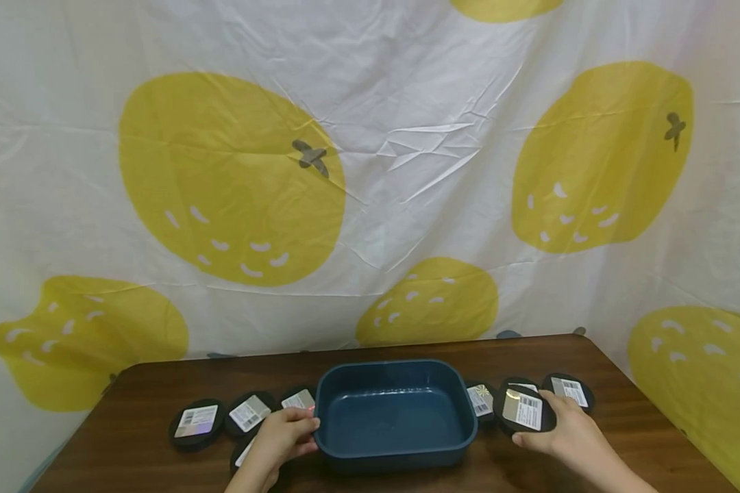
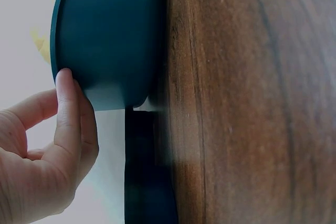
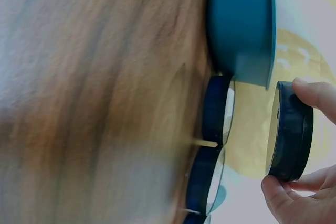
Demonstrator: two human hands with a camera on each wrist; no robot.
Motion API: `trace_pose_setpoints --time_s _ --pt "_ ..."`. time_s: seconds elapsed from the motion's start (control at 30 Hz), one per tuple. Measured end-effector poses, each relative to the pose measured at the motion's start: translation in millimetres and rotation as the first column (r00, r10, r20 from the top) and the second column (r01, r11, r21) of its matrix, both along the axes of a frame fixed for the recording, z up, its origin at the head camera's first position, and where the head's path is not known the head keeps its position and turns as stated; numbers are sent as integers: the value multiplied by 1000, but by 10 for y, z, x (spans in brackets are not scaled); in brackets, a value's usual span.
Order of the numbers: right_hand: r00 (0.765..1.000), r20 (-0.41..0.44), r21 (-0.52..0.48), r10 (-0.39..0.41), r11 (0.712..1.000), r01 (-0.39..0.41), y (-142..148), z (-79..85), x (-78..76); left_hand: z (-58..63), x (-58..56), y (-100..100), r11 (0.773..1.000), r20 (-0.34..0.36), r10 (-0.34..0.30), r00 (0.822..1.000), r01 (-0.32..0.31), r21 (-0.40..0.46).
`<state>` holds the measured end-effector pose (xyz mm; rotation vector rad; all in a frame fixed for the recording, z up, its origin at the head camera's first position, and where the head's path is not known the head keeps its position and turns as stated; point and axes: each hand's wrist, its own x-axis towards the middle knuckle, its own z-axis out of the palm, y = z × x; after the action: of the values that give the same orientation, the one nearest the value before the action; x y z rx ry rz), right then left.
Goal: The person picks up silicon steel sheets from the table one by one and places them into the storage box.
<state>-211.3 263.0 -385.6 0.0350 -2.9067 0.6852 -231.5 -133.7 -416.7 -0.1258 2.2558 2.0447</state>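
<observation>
In the head view, the blue tub [image 1: 397, 424] sits on the counter [image 1: 129, 438] between the two hands, its long axis running side to side. Right of the tub, the right hand [image 1: 564, 428] pinches the held disc [image 1: 524, 411], black with a label on its face. The left hand [image 1: 284, 435] grips the tub's left end at the rim. Other discs [image 1: 197, 421] lie on both sides of the tub.

The left wrist view shows curled fingers against the tub's outer wall, near its rim.

In the right wrist view, the held disc is raised off the counter, near the tub's right end but apart from it, thumb and fingers on opposite edges.
</observation>
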Motion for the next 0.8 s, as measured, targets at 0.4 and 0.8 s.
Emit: trace_pose_setpoints --time_s 0.4,0.8 --pt "999 -38 1 26 1000 -26 -149 184 -53 7 0 -7 1000 6 -6 1000 6 0" --pt "998 -33 -43 58 997 -59 -420 308 -102 15 3 4 1000 19 7 1000 -7 1"
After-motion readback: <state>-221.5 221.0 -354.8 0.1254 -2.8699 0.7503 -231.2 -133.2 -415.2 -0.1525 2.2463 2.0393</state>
